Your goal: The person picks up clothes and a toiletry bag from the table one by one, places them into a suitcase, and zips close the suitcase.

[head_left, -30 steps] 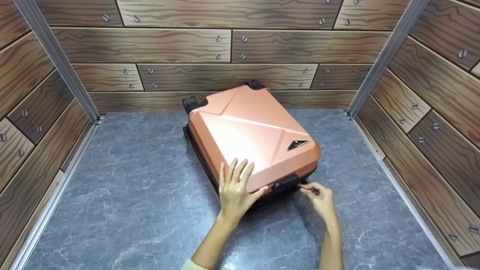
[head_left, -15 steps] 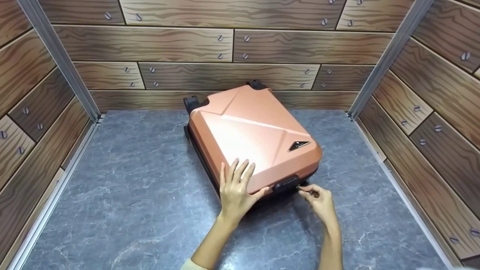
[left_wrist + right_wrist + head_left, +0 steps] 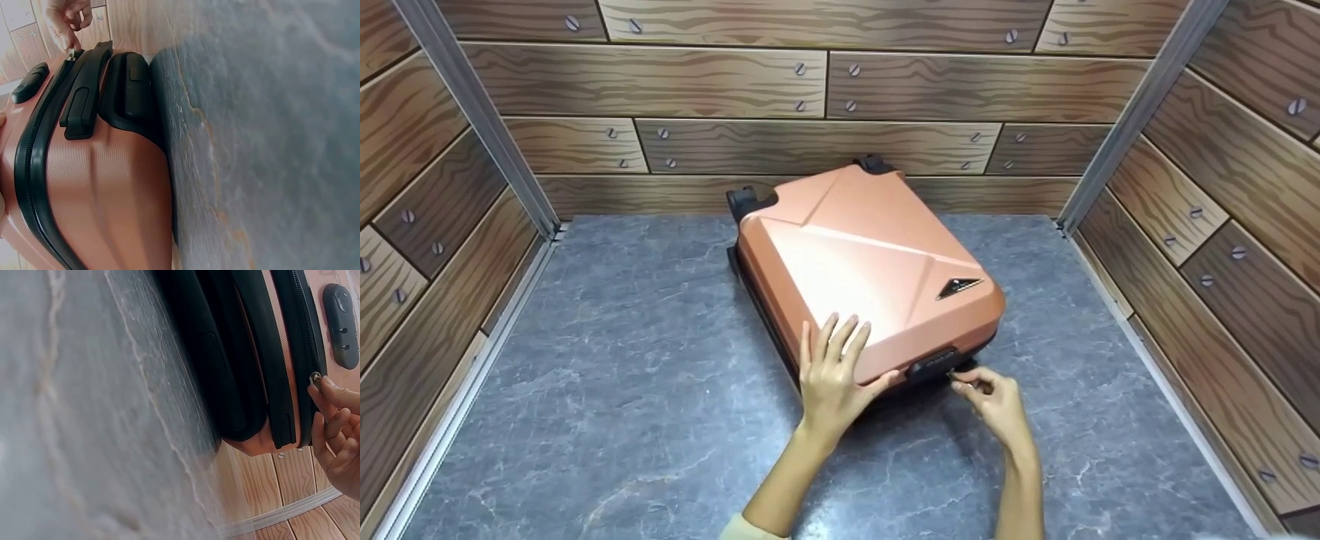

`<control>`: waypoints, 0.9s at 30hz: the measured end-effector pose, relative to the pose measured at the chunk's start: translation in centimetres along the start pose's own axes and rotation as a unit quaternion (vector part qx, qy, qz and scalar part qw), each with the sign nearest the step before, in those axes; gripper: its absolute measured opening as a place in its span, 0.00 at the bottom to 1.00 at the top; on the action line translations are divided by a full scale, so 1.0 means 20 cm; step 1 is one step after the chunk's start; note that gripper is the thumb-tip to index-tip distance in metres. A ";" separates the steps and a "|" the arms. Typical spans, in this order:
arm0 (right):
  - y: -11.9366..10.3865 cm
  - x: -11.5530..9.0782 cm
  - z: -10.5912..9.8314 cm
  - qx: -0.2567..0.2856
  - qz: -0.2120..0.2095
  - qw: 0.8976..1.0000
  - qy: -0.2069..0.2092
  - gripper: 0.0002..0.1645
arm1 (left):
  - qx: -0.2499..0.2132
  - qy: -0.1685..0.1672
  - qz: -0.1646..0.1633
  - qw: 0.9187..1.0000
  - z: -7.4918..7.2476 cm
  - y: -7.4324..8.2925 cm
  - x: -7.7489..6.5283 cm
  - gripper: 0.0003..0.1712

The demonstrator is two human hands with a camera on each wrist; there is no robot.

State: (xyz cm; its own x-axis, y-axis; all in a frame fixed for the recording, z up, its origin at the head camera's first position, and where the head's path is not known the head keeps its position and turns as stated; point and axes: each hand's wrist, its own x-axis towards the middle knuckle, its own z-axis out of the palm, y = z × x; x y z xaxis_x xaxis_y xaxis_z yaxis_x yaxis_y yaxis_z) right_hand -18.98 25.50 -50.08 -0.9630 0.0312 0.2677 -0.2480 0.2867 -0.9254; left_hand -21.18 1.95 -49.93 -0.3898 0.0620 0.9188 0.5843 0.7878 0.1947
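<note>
A rose-gold hard-shell suitcase (image 3: 870, 247) lies flat on the floor, its wheels toward the back wall. My left hand (image 3: 832, 382) rests on its near left corner, fingers spread over the top shell and thumb along the front edge. Between thumb and fingertips, my right hand (image 3: 996, 397) pinches the zipper pull (image 3: 315, 377) on the suitcase's near side. The black zipper (image 3: 23, 163) around the shell's seam looks closed along the stretch in the left wrist view. Near the pinched pull sits a black combination lock (image 3: 341, 326).
A black carry handle (image 3: 84, 101) and a recessed trolley handle (image 3: 136, 90) are on the same side, below the zipper. Grey marbled floor (image 3: 622, 375) surrounds the suitcase. Wood-patterned walls (image 3: 660, 82) with metal corner posts stand at the back and sides.
My right hand has shifted slightly left along the suitcase's near side with the zipper pull, toward the lock. The left hand stays in place on the corner.
</note>
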 end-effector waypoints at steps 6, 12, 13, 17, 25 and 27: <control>-0.01 -0.01 0.03 0.013 0.000 0.999 -0.029 0.05 | 0.001 0.005 0.003 1.000 0.00 0.00 0.00 0.42; -0.02 -0.03 0.08 0.034 0.011 0.998 -0.057 0.05 | 0.000 -0.002 0.000 1.000 0.00 0.00 0.00 0.41; -0.02 -0.03 0.08 0.034 0.013 0.998 -0.054 0.05 | 0.000 -0.002 0.000 1.000 0.00 0.00 0.00 0.41; -0.02 -0.03 0.08 0.031 0.017 0.998 -0.057 0.05 | -0.002 -0.003 -0.003 1.000 0.00 0.00 0.00 0.41; -0.03 -0.03 0.08 0.023 0.010 0.997 -0.067 0.05 | -0.007 -0.002 -0.003 1.000 0.00 0.00 -0.01 0.42; -0.03 -0.03 0.08 0.024 0.002 0.997 -0.069 0.05 | -0.006 -0.002 -0.004 1.000 0.00 0.00 -0.01 0.42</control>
State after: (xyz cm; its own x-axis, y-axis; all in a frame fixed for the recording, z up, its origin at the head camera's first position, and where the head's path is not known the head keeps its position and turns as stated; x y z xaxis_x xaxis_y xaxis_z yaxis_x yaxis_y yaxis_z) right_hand -18.36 23.75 -50.15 -0.9686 -0.1010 0.2273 -0.2455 0.2408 -0.9390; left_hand -21.12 1.94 -50.06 -0.3971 0.0587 0.9159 0.5897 0.7810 0.2056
